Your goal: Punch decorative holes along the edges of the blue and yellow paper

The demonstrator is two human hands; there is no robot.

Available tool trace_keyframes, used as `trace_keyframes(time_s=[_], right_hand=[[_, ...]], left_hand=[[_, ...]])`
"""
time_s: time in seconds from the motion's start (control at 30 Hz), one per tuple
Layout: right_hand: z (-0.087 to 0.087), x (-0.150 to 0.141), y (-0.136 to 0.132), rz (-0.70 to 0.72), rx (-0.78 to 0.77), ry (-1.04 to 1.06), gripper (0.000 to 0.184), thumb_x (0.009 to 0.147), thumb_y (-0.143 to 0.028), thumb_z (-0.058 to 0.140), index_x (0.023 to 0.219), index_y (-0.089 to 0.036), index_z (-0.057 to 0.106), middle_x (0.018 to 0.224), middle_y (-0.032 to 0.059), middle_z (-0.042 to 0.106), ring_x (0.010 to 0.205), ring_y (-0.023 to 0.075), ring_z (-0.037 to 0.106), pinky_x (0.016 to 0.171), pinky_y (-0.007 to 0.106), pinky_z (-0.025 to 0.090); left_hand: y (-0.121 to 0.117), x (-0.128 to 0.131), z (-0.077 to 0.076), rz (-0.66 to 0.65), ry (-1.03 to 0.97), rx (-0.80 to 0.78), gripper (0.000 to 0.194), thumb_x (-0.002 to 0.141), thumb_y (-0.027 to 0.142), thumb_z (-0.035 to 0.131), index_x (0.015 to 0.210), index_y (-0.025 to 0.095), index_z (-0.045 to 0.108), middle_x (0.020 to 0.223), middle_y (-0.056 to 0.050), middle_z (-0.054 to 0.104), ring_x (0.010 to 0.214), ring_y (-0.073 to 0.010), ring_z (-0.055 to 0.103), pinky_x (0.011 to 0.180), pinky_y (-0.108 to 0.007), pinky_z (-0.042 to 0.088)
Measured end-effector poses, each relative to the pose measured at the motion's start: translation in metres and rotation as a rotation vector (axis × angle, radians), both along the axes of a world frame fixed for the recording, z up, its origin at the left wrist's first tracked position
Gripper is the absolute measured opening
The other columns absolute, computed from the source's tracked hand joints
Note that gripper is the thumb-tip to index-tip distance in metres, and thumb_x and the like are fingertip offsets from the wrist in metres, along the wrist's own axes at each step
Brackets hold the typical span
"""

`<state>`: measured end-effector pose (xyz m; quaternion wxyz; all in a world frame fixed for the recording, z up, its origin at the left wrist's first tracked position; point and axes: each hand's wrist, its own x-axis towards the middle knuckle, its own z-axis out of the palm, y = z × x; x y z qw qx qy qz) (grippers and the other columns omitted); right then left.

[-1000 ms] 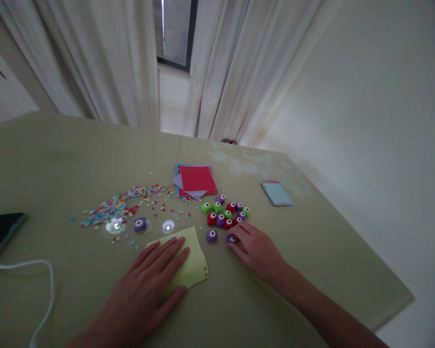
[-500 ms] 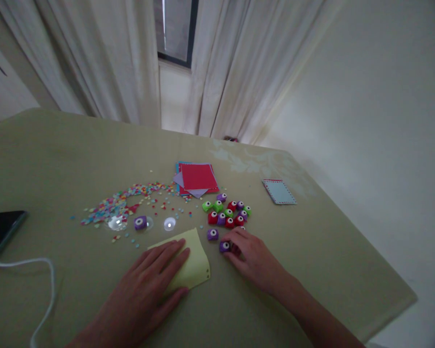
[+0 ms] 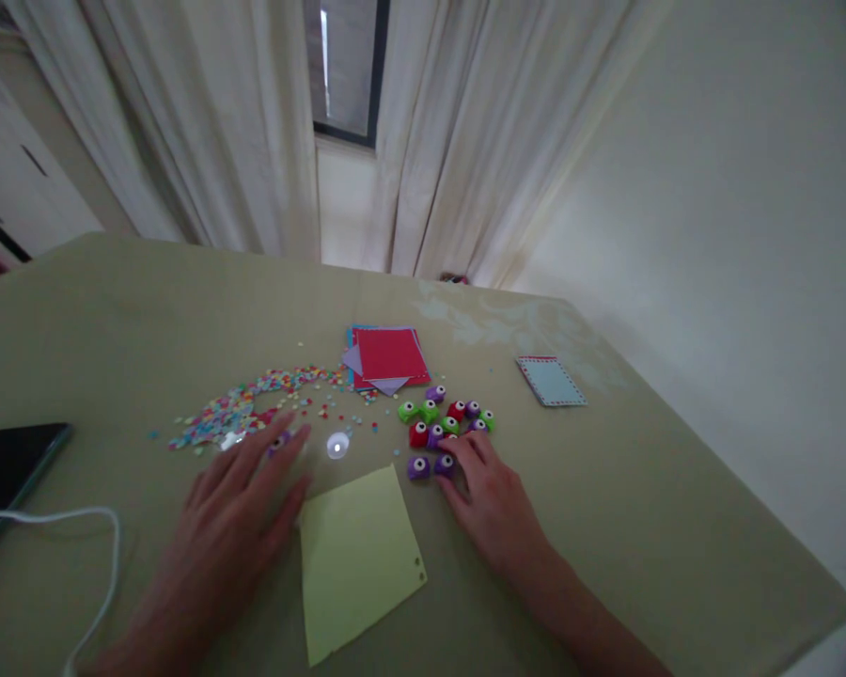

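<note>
My right hand [image 3: 490,489] has thumb and fingers around a small purple paper punch [image 3: 445,464] with a round white, black-dotted button. Just left of it stands another purple punch [image 3: 418,467], with red, green and purple ones grouped behind; my fingers hide part of the group. My left hand [image 3: 246,498], slightly blurred, hovers with fingers apart over a purple punch [image 3: 280,442], partly covering it; I cannot tell whether they touch. Between my hands a pale yellow paper sheet [image 3: 359,555] lies uncovered, two small holes at its right corner.
Colourful paper confetti [image 3: 232,414] is scattered behind my left hand. A clear round disc [image 3: 337,445] lies nearby. Farther back are stacked red, purple and blue papers [image 3: 395,355] and a pale blue, red-edged pad [image 3: 551,381]. A dark tablet [image 3: 14,461] and white cable [image 3: 113,545] are at left.
My left hand has left the yellow sheet and moved left and forward to the purple punch by the confetti. The right hand has brought its punch beside the other purple one.
</note>
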<state>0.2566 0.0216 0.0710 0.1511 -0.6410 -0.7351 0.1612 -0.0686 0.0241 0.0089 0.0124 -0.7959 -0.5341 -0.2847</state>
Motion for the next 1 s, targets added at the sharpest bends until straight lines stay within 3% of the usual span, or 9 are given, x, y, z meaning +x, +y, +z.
trace_keyframes(time_s=[0.07, 0.17, 0.27, 0.33, 0.4, 0.47, 0.63, 0.77, 1.0], right_hand=[[-0.002, -0.008, -0.001, 0.034, 0.070, 0.099, 0.025, 0.099, -0.019, 0.070, 0.124, -0.023, 0.070, 0.122, 0.0120, 0.069, 0.105, 0.0296, 0.072, 0.092, 0.042, 0.057], [-0.006, -0.024, -0.008, 0.121, 0.097, 0.327, 0.010, 0.102, -0.029, 0.069, 0.109, -0.022, 0.070, 0.102, 0.0076, 0.070, 0.090, 0.0235, 0.068, 0.083, 0.035, 0.054], [-0.015, -0.040, -0.019, 0.135, -0.046, 0.571, 0.024, 0.096, -0.042, 0.079, 0.105, -0.022, 0.069, 0.089, 0.0025, 0.069, 0.073, 0.0173, 0.061, 0.069, 0.030, 0.049], [-0.021, -0.048, -0.027, 0.152, -0.187, 0.713, 0.039, 0.086, -0.046, 0.088, 0.109, -0.022, 0.069, 0.087, 0.0007, 0.070, 0.069, 0.0158, 0.060, 0.063, 0.027, 0.047], [-0.023, -0.051, -0.032, 0.195, -0.269, 0.797, 0.043, 0.079, -0.042, 0.091, 0.111, -0.022, 0.071, 0.088, 0.0002, 0.072, 0.071, 0.0163, 0.061, 0.064, 0.027, 0.048], [-0.020, -0.049, -0.034, 0.228, -0.276, 0.820, 0.037, 0.081, -0.035, 0.088, 0.113, -0.023, 0.074, 0.093, 0.0010, 0.076, 0.077, 0.0179, 0.065, 0.070, 0.028, 0.052], [-0.006, -0.026, -0.027, 0.096, -0.296, 0.912, 0.039, 0.091, -0.034, 0.083, 0.128, -0.025, 0.073, 0.119, 0.0077, 0.081, 0.108, 0.0249, 0.075, 0.095, 0.038, 0.058], [-0.010, -0.008, -0.026, 0.027, -0.368, 0.944, 0.043, 0.081, -0.037, 0.096, 0.110, -0.023, 0.068, 0.117, 0.0095, 0.080, 0.102, 0.0244, 0.075, 0.091, 0.037, 0.059], [-0.023, 0.002, -0.030, -0.095, -0.452, 1.066, 0.058, 0.069, -0.044, 0.105, 0.103, -0.024, 0.062, 0.099, 0.0023, 0.072, 0.089, 0.0201, 0.071, 0.082, 0.033, 0.059]], left_hand=[[0.012, -0.013, -0.001, 0.072, 0.007, -0.034, 0.044, 0.115, 0.044, 0.040, 0.152, 0.026, 0.057, 0.157, -0.013, 0.063, 0.139, -0.0407, 0.062, 0.113, -0.063, 0.050], [0.014, -0.014, 0.003, 0.062, -0.035, -0.094, 0.036, 0.115, 0.046, 0.041, 0.134, 0.028, 0.066, 0.133, -0.008, 0.075, 0.119, -0.0329, 0.073, 0.103, -0.050, 0.059], [-0.008, 0.012, 0.011, 0.029, -0.118, -0.004, 0.030, 0.114, 0.046, 0.047, 0.133, 0.030, 0.065, 0.127, -0.007, 0.076, 0.115, -0.0289, 0.074, 0.099, -0.042, 0.061], [-0.031, 0.035, 0.013, -0.127, -0.161, 0.097, 0.029, 0.115, 0.039, 0.052, 0.140, 0.029, 0.062, 0.124, -0.005, 0.078, 0.114, -0.0238, 0.074, 0.101, -0.034, 0.058], [-0.051, 0.053, 0.012, -0.371, -0.131, 0.063, 0.040, 0.114, 0.021, 0.051, 0.153, 0.028, 0.056, 0.135, -0.005, 0.077, 0.124, -0.0210, 0.071, 0.110, -0.030, 0.053], [-0.060, 0.062, 0.010, -0.381, -0.159, 0.047, 0.046, 0.114, 0.017, 0.050, 0.159, 0.025, 0.051, 0.136, -0.006, 0.076, 0.127, -0.0193, 0.070, 0.113, -0.027, 0.050], [-0.044, 0.054, 0.011, -0.326, -0.018, 0.027, 0.055, 0.110, 0.050, 0.062, 0.156, 0.021, 0.055, 0.149, -0.008, 0.071, 0.135, -0.0249, 0.066, 0.115, -0.034, 0.050], [-0.033, 0.044, 0.010, -0.408, 0.226, 0.065, 0.077, 0.102, 0.063, 0.066, 0.165, 0.021, 0.051, 0.169, -0.006, 0.054, 0.147, -0.0299, 0.059, 0.119, -0.043, 0.047], [-0.035, 0.042, 0.000, -0.340, 0.189, -0.005, 0.076, 0.104, 0.067, 0.064, 0.166, 0.024, 0.049, 0.168, -0.005, 0.056, 0.140, -0.0296, 0.066, 0.113, -0.045, 0.054]])
